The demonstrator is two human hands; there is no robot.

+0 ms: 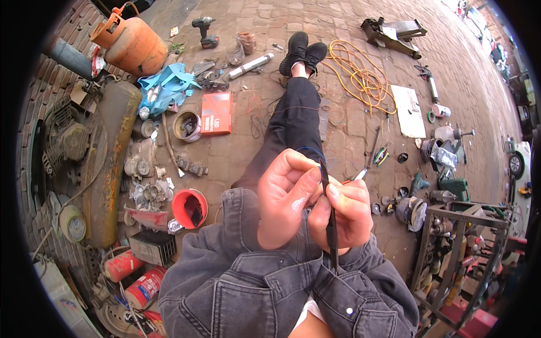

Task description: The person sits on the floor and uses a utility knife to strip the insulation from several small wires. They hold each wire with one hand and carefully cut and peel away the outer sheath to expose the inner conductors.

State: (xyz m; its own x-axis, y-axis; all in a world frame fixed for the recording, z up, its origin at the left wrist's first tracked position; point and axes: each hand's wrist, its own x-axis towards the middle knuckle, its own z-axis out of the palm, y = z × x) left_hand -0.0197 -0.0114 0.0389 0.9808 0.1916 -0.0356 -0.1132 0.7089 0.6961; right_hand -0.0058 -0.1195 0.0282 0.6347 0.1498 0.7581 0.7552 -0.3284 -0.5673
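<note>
Before my chest, both hands meet over my denim jacket. My left hand (pixel 285 196) pinches a thin blue wire (pixel 312 149) between thumb and forefinger. The wire loops out above the knuckles towards my legs. My right hand (pixel 348 213) grips a long, narrow black strip (pixel 331 232) between thumb and fingers. Its pointed upper end touches the blue wire at my left fingertips, and its lower end hangs down to the jacket. Whether the strip is tape or a blade, I cannot tell. My outstretched legs (pixel 291 114) lie beyond the hands, crossed at the ankles.
On the brick paving at left are an orange gas cylinder (pixel 134 46), a red LED box (pixel 217 113) and a red bucket (pixel 179 211) holding a dark phone-like object. At right lie a coiled orange cable (pixel 359 76), pliers (pixel 381 156) and a metal rack (pixel 422 253).
</note>
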